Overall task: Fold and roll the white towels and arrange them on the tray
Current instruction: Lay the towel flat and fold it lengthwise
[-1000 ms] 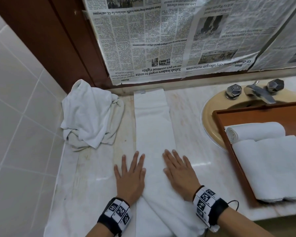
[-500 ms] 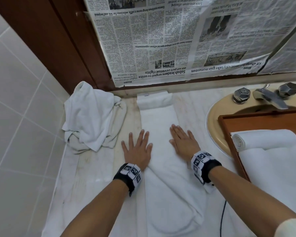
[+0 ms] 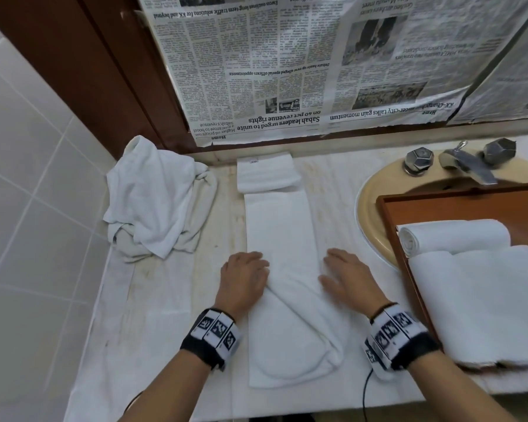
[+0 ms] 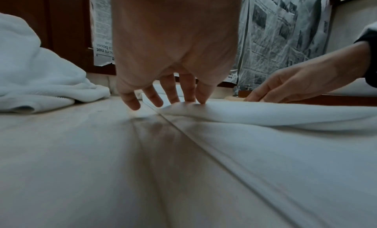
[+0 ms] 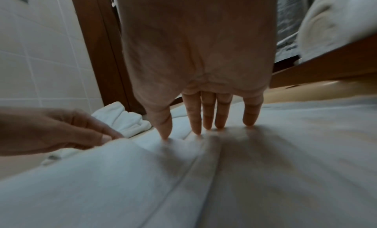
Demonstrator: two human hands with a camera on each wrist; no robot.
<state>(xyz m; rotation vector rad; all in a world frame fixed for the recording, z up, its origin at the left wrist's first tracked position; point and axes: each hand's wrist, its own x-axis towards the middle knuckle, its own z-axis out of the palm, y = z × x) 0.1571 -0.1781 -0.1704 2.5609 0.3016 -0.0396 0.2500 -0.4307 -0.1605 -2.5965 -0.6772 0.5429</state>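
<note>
A long white towel [image 3: 278, 226], folded into a narrow strip, lies lengthwise on the counter. Its far end [image 3: 267, 173] is bunched into a fold against the wall. My left hand [image 3: 247, 269] stands arched at the strip's left edge, fingertips [image 4: 189, 101] pressing the cloth. On the right edge my right hand [image 3: 345, 269] touches it with straight fingers [image 5: 208, 125]. Neither hand holds anything. The wooden tray [image 3: 439, 208] sits over the sink at right. It carries a rolled towel [image 3: 451, 236] and a flat folded towel [image 3: 485, 300].
A heap of crumpled white towels [image 3: 156, 199] lies in the back left corner by the tiled wall. The faucet and its knobs [image 3: 467, 162] stand behind the tray. Newspaper [image 3: 287, 71] covers the wall behind the counter.
Both hands slid away from me along the strip and its far end buckled into a fold. They have since drawn back a little, and the flat palms have risen onto the fingertips.
</note>
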